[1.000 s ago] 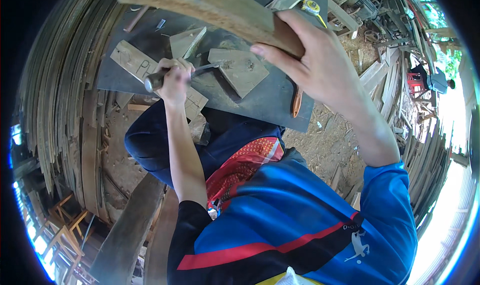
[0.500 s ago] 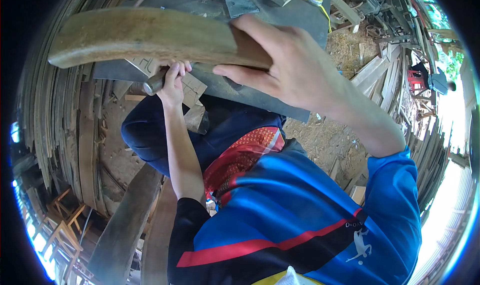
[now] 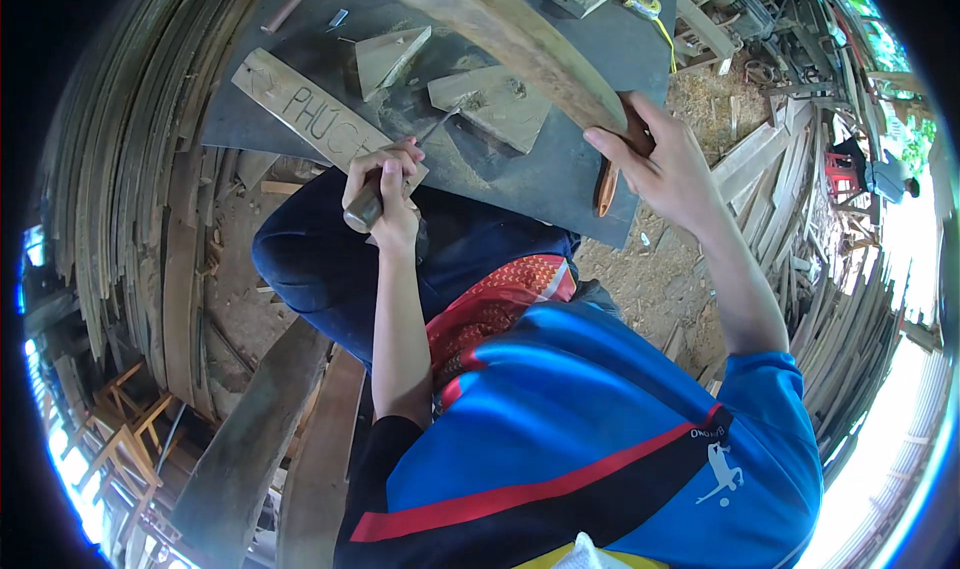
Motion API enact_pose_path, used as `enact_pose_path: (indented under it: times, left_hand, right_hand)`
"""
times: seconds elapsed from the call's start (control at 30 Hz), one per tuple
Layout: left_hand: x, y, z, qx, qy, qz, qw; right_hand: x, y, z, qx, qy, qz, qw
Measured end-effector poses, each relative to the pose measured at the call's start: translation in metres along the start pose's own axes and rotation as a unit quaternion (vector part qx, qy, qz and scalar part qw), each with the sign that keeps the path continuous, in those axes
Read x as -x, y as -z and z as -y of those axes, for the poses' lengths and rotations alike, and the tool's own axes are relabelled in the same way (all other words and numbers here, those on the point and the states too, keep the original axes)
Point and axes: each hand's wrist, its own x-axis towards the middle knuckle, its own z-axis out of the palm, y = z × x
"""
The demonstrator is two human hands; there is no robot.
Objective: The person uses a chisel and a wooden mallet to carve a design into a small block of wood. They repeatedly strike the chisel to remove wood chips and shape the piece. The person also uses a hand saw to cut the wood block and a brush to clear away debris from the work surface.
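My left hand [image 3: 392, 189] grips a chisel [image 3: 364, 209], its thin blade angled toward the gouged wood block [image 3: 490, 109]; I cannot tell whether the tip touches it. My right hand [image 3: 655, 164] is closed around a long wooden bar [image 3: 500, 39], raised diagonally over the right part of that block. A plank with marked lettering [image 3: 265, 84] lies left of the chisel, near a small angled wood piece [image 3: 390, 57]. An orange-handled tool [image 3: 606, 194] lies below my right hand on the dark board [image 3: 545, 194].
A yellow tape measure [image 3: 643, 4] sits at the board's back right corner. Stacked planks [image 3: 150, 169] line the left, with wooden chair frames [image 3: 135, 429] below them. More timber [image 3: 765, 169] lies right, beside machinery [image 3: 750, 14]. A person [image 3: 888, 174] is near a red chair [image 3: 840, 174].
The wooden bar swung down and leftward half a second ago and is now tilted back up to the right. My left hand with the chisel sits slightly further right and lower in the view.
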Motion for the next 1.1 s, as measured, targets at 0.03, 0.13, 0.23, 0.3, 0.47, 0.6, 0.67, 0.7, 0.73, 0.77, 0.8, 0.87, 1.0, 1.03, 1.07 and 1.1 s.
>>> enact_pose_path:
  times: [0.03, 0.13, 0.23, 0.3, 0.47, 0.6, 0.67, 0.7, 0.73, 0.77, 0.8, 0.87, 1.0, 1.03, 1.07, 1.1]
  left_hand:
    - [0.002, -0.001, -0.001, -0.008, -0.007, 0.0, 1.0]
    - [0.022, -0.002, 0.0, -0.03, -0.017, -0.002, 0.999]
    - [0.038, -0.014, 0.0, -0.08, -0.036, -0.005, 0.996]
    - [0.044, -0.014, 0.002, -0.166, -0.059, 0.012, 0.984]
    - [0.037, -0.016, 0.011, -0.109, -0.05, -0.029, 0.992]
    - [0.033, -0.021, 0.003, -0.123, -0.006, -0.048, 0.991]
    - [0.037, -0.021, 0.004, -0.11, -0.001, -0.056, 0.992]
    - [0.037, -0.019, 0.007, -0.098, -0.013, -0.053, 0.994]
    - [0.037, -0.018, 0.01, -0.086, -0.024, -0.05, 0.995]
    - [0.037, -0.016, 0.013, -0.108, -0.046, -0.044, 0.992]
    - [0.038, -0.018, 0.013, -0.097, -0.033, -0.057, 0.993]
    - [0.04, -0.022, 0.013, -0.076, -0.008, -0.082, 0.994]
    - [0.037, -0.026, 0.01, -0.104, -0.035, -0.05, 0.993]
    - [0.032, -0.04, -0.002, -0.09, -0.012, -0.061, 0.994]
    - [0.04, -0.03, 0.005, -0.141, -0.019, -0.029, 0.989]
    - [0.041, -0.011, 0.016, -0.193, -0.041, -0.002, 0.98]
  right_hand:
    - [0.003, 0.0, 0.005, -0.016, 0.026, -0.009, 1.0]
    - [0.008, -0.001, 0.019, -0.024, 0.075, -0.01, 0.997]
    - [0.017, -0.011, 0.029, 0.001, 0.146, -0.019, 0.989]
    - [0.027, -0.02, 0.034, 0.032, 0.216, 0.001, 0.976]
    - [0.042, -0.034, 0.031, 0.251, 0.306, 0.078, 0.915]
    - [0.053, -0.033, 0.022, 0.189, 0.293, 0.112, 0.931]
    - [0.052, -0.034, 0.017, 0.209, 0.255, 0.119, 0.937]
    - [0.05, -0.034, 0.016, 0.218, 0.237, 0.121, 0.939]
    - [0.051, -0.032, 0.017, 0.193, 0.244, 0.128, 0.942]
    - [0.051, -0.027, 0.02, 0.168, 0.25, 0.135, 0.944]
    - [0.055, -0.024, 0.022, 0.143, 0.25, 0.142, 0.947]
    - [0.053, -0.035, 0.009, 0.207, 0.239, 0.142, 0.938]
    - [0.054, -0.036, 0.013, 0.167, 0.252, 0.12, 0.946]
    - [0.056, -0.036, 0.012, 0.168, 0.232, 0.129, 0.949]
    - [0.057, -0.038, 0.01, 0.17, 0.211, 0.139, 0.952]
    - [0.05, -0.037, 0.011, 0.175, 0.206, 0.143, 0.952]
